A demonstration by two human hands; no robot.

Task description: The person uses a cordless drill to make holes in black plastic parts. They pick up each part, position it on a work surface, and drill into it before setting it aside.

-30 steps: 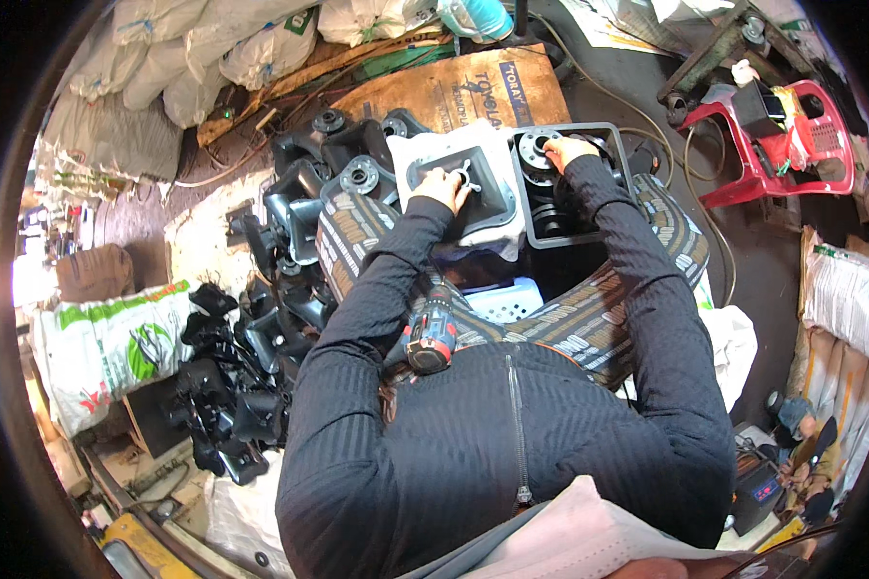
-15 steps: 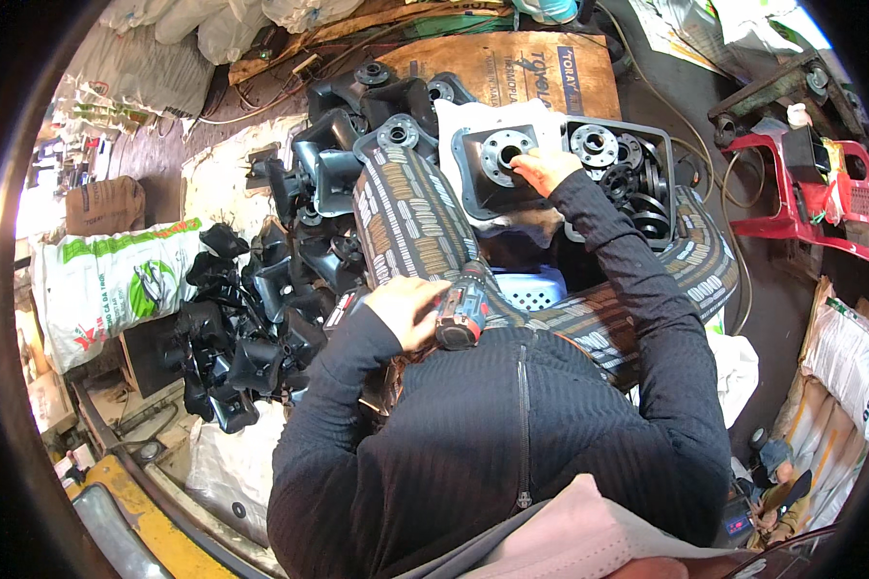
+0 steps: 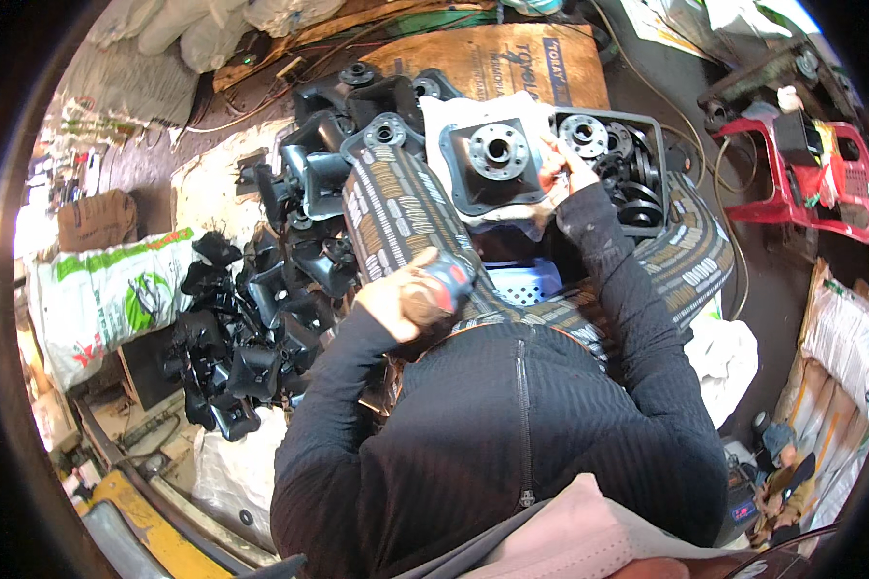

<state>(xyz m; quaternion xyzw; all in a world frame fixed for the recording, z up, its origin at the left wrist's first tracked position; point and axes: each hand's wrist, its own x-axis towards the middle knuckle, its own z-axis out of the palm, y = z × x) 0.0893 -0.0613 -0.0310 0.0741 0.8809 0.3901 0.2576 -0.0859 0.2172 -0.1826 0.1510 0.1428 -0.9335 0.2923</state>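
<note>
Hands split: left hand [image 3: 403, 301] is clenched around a red-and-black power tool [image 3: 451, 277], held near the chest over the patterned cloth [image 3: 396, 217]. Right hand [image 3: 557, 172] reaches far, fingers gripping the right edge of a square black plate with a round metal hub [image 3: 493, 159], which lies flat on a white cloth [image 3: 454, 111]. Just right of it, a black crate [image 3: 655, 135] holds more round hub parts. Pile of black cast parts [image 3: 251, 309] sits left. Blue basket [image 3: 526, 282] is near the body, between the arms. Red plastic chair [image 3: 821, 183] stands far right.
</note>
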